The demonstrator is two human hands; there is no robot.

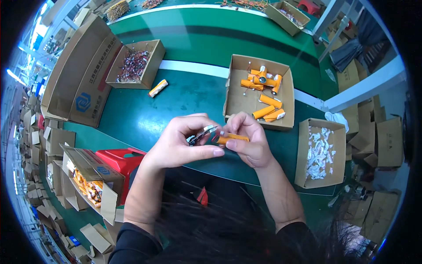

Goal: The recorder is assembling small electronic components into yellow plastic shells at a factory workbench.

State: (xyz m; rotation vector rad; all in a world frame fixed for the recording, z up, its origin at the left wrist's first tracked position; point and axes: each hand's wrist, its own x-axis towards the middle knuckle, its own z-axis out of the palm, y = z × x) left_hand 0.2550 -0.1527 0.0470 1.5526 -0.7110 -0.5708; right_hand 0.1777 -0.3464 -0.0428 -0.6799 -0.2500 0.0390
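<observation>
My right hand pinches an orange cylindrical battery between thumb and fingers, its wired end toward my left hand. My left hand is curled around a small dark thing with a silvery edge; its kind is not clear. The left thumb reaches close to the battery's end. Beyond my right hand stands a cardboard box with several orange batteries, some with thin wires. One more orange and white battery lies on the green bench, ahead of my left hand.
A tray of tangled red and dark wired parts stands far left beside a tall carton. To the right sits a box of white scraps. By my left forearm are a red stool and an open carton of batteries.
</observation>
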